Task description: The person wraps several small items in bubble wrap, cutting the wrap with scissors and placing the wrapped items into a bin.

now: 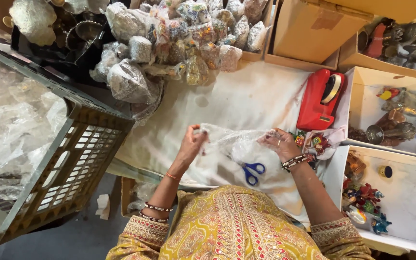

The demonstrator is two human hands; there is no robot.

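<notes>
Bubble wrap sheet point(234, 139): a clear piece stretched between both hands, low over the white cloth point(246, 98) that covers the tabletop, straight in front of the person.
Left hand point(192, 143): fingers pinched shut on the sheet's left edge, wrist bent, an orange thread and bangles on the forearm.
Right hand point(279, 143): fingers curled and closed on the sheet's right edge, a ring on one finger, dark and white bangles at the wrist.
Sheet relative to the hands: it spans the gap between them, sagging a little in the middle, with its lower part touching the cloth.
Scissors point(252, 171): blue-handled, lying on the cloth just below the sheet, nearer the right hand.
Small painted figures point(314, 142): a few lie just beside the right hand, on a bit of crumpled cloth.
Tape dispenser point(321, 98): red, resting on the cloth beyond the right hand.
Wrapped bundles point(184, 41): a heap of items in bubble wrap at the far edge of the cloth.
Plastic crate point(68, 163): grey, to the left, filled with clear wrap.
White boxes point(400, 192): on the right, holding coloured figurines and metal pieces.
Cardboard boxes point(309, 33): brown, at the far right.
</notes>
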